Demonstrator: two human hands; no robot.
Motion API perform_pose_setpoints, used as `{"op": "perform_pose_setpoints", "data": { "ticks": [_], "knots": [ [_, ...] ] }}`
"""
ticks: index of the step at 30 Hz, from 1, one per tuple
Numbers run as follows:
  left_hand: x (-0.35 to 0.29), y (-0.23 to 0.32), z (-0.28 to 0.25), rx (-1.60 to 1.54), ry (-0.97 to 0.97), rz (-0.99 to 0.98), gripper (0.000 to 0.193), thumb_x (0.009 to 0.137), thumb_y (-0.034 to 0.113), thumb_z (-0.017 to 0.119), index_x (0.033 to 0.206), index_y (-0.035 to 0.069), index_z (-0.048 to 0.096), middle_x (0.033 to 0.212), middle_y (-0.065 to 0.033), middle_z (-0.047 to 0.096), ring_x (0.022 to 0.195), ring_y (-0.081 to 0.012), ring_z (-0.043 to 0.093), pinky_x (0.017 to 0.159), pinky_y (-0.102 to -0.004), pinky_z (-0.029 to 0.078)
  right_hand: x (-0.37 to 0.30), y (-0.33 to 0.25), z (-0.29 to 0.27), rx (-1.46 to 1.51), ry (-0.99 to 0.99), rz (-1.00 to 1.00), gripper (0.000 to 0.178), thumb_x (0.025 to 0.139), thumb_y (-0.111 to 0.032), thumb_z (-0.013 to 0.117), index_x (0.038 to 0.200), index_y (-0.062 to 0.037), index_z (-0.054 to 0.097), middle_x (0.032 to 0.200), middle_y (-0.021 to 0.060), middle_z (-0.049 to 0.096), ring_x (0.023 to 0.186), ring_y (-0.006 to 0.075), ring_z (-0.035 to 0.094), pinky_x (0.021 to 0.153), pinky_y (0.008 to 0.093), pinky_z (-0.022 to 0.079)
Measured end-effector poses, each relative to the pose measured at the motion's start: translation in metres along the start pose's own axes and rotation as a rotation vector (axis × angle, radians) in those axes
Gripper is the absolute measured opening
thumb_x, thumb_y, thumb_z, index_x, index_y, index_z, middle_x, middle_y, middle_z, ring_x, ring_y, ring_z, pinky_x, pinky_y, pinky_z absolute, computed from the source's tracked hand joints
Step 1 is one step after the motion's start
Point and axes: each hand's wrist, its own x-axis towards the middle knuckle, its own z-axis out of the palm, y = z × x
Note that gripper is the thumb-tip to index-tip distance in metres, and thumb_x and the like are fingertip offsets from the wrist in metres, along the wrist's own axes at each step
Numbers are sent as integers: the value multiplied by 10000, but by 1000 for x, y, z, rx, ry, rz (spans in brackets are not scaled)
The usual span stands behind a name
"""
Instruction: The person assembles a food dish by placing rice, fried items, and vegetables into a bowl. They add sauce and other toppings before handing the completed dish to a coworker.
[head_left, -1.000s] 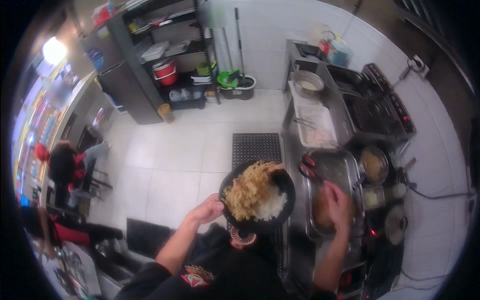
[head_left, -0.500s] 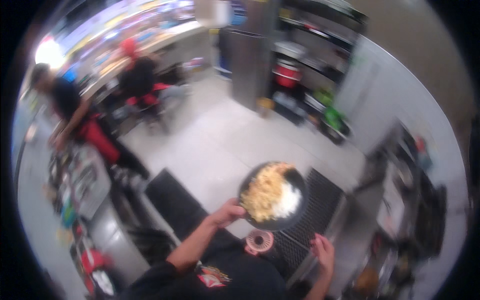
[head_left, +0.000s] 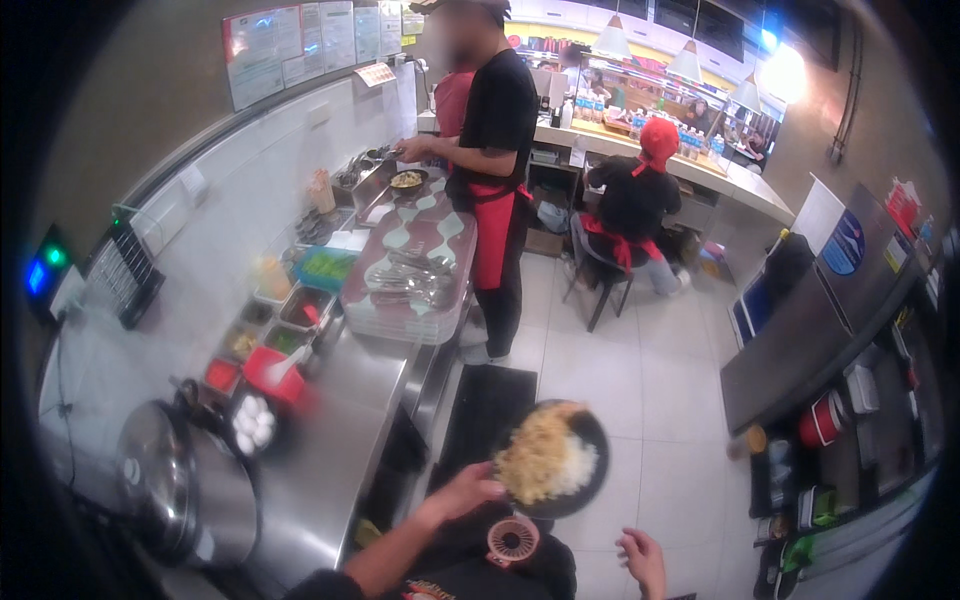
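Holding the dark bowl (head_left: 601,452) above the tiled floor (head_left: 680,480), right of the steel desk (head_left: 340,440); left grip (head_left: 470,493) pinches its rim, right grip (head_left: 643,562) empty, loosely spread. Best kept level: heaped fried food (head_left: 535,462) and rice (head_left: 575,470) could slide.
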Motion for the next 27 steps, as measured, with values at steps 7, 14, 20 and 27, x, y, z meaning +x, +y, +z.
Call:
{"op": "perform_pose_setpoints", "data": {
  "ticks": [7, 14, 20, 27],
  "knots": [
    [2, 29, -50, -169, 408, 22, 495, 760, 161, 627, 1217, -5, 533, 1071, -62, 619, 887, -117, 591, 682, -238, 481, 150, -85, 42, -139, -344, -106, 343, 932, -237, 578, 1200, -24, 599, 927, 85, 683, 736, 134, 626, 623, 278, 533],
    [49, 54, -53, -514, 520, 482, 609, 736, 238, 658, 1272, 0, 491, 1175, -101, 598, 1016, -215, 611, 789, -299, 550, 274, -173, 67, -550, -537, -437, 412, 928, -368, 536, 1198, -64, 602, 1054, 167, 671, 958, 339, 647, 858, 411, 501],
    [54, 55, -75, -616, 582, 605, 540, 801, 270, 691, 1242, 3, 531, 1161, -98, 621, 1054, -256, 594, 871, -374, 528, 337, -234, 104, -671, -649, -603, 404, 920, -333, 554, 1202, -46, 588, 1066, 176, 668, 999, 351, 631, 862, 418, 502],
    [41, 34, -103, -692, 826, 732, 537, 768, 243, 729, 1223, 22, 548, 1168, -100, 619, 1053, -255, 596, 891, -389, 531, 360, -282, 186, -640, -896, -774, 399, 931, -314, 545, 1231, -51, 561, 1087, 195, 656, 1016, 368, 619, 874, 433, 496]
  ]
}}
